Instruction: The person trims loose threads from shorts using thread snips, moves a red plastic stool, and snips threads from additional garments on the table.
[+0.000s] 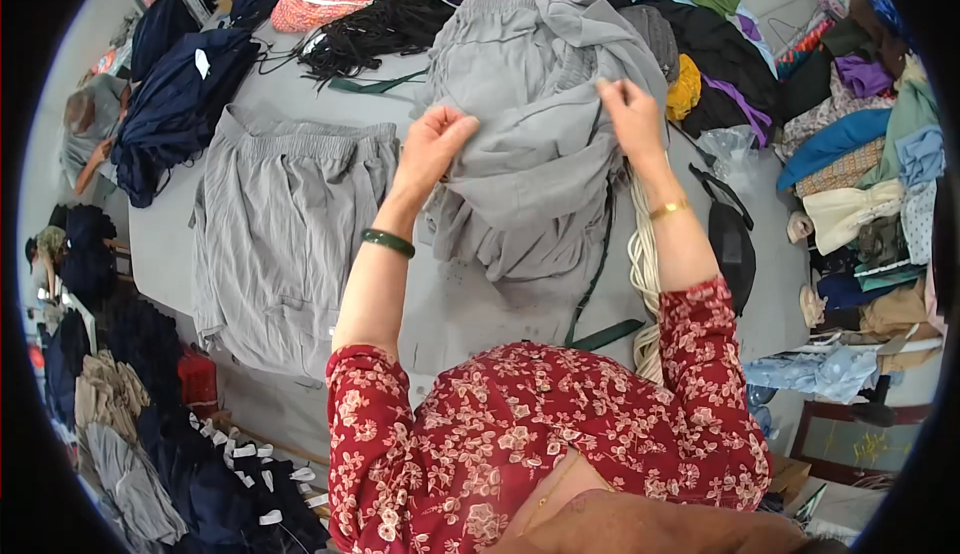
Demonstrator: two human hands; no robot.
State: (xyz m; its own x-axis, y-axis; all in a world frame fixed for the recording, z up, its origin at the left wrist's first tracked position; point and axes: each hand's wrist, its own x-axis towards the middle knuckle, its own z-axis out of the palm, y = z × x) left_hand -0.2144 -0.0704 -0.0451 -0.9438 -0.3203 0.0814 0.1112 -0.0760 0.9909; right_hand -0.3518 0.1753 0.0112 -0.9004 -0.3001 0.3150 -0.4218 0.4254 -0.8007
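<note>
Tabletop [480, 326] observed: our left hand [440, 144] and right hand [634, 122] pinch bunched grey cloth [540, 144]; grey trousers [290, 224] lie flat at left.

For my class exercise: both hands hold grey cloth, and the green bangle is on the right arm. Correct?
Not quite: the head view shows the green bangle on the left arm. The left hand and right hand do hold grey cloth.

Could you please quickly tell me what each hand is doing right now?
Left hand: closed, pinching the gray cloth.
Right hand: closed, pinching the same cloth.
</note>
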